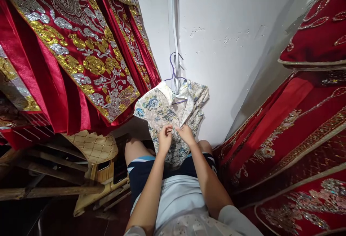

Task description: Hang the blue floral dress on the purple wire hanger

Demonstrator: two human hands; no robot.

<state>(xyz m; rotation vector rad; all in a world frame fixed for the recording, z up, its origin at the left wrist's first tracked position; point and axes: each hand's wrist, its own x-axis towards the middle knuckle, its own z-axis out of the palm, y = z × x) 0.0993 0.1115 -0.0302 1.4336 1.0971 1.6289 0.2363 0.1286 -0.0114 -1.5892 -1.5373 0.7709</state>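
Observation:
A cream floral shirt (pixel 164 111) with blue and yellow flowers hangs on a purple hanger (pixel 173 71) against the white wall. Its collar lies open at the neck, and its lower part falls between my thighs. My left hand (pixel 165 138) is at the front opening, its fingers closed on the fabric. Just to the right, my right hand (pixel 186 133) pinches the front edge below the collar point. A small gap separates the two hands. Whether a button is between the fingers cannot be made out.
Red cloth with gold and silver sequins (pixel 94 65) hangs at the left, and beaded red garments (pixel 286 120) at the right. Bamboo furniture (pixel 62 192) stands at the lower left. White straps (pixel 176 23) run down the wall (pixel 216 41) to the hanger.

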